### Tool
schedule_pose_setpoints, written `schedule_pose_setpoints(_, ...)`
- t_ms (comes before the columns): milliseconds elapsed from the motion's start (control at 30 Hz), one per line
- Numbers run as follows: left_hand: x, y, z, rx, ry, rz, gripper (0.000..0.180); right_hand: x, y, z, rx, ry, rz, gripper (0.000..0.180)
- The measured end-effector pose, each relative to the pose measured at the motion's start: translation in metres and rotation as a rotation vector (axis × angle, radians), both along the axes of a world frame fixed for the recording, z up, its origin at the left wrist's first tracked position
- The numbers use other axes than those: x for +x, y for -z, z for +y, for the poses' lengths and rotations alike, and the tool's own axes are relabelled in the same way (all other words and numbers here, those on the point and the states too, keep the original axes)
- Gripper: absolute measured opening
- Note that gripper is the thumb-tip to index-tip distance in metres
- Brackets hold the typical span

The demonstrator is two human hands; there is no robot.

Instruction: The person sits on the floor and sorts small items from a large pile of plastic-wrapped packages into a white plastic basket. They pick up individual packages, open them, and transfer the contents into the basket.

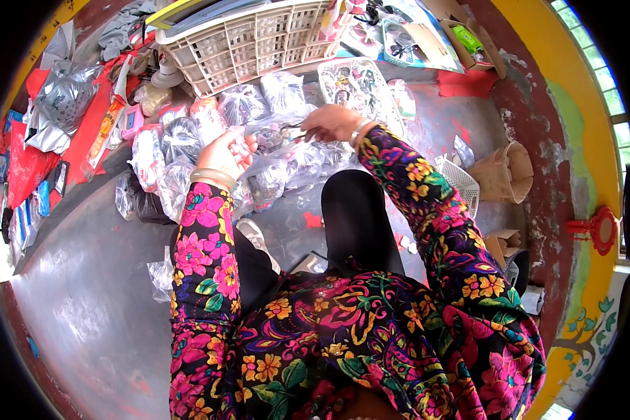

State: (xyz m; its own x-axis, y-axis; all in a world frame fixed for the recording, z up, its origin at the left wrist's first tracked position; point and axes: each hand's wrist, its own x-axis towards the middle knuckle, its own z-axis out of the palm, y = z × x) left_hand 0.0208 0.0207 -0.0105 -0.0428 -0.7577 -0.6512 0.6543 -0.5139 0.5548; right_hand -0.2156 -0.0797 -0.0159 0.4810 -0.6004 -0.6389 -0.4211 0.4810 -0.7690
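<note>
My left hand (229, 155) is turned palm up, its fingers curled in over a pile of clear plastic bags. To its right, my right hand (331, 124) has its fingers drawn together and pointing left. Whatever either hand holds is too small to make out. Around and below them lie filled clear bags (269, 168) with dark and grey contents. Further bags, one with dark items (243, 105) and one with pale items (283, 91), sit just beyond. A white basket (401, 127) of small mixed items stands past my right hand.
A large cream plastic crate (252, 49) stands at the back. Red bags (31, 164) and packages heap up at the left. On the right are a white perforated basket (460, 183), a brown paper-like container (504, 171) and a cardboard box (502, 245). My shoe (257, 241) is on the grey floor.
</note>
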Motion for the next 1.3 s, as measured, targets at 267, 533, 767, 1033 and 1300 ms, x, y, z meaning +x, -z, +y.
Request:
schedule_pose_setpoints(267,-0.006,-0.005,-0.002,-0.006,0.032,-0.041,0.023,0.083,0.065,-0.027,0.107,-0.119,0.232,0.02)
schedule_pose_setpoints(533,-0.003,-0.008,-0.001,-0.015,0.044,-0.046,0.025,0.094,0.093,-0.037,-0.601,-0.428,0.653,0.028)
schedule_pose_setpoints(767,0.0,0.002,0.0,-0.041,0.035,-0.032,0.025,0.085,0.024,0.014,-1.237,-0.525,0.701,0.018)
schedule_pose_setpoints(1033,-0.002,-0.016,0.0,-0.02,0.026,-0.051,0.024,0.091,0.063,0.017,-1.101,-0.823,0.531,0.022)
schedule_pose_setpoints(1300,-0.009,-0.001,-0.006,-0.013,0.056,-0.024,0.025,0.098,0.068,0.016,-0.878,-0.941,0.667,0.027)
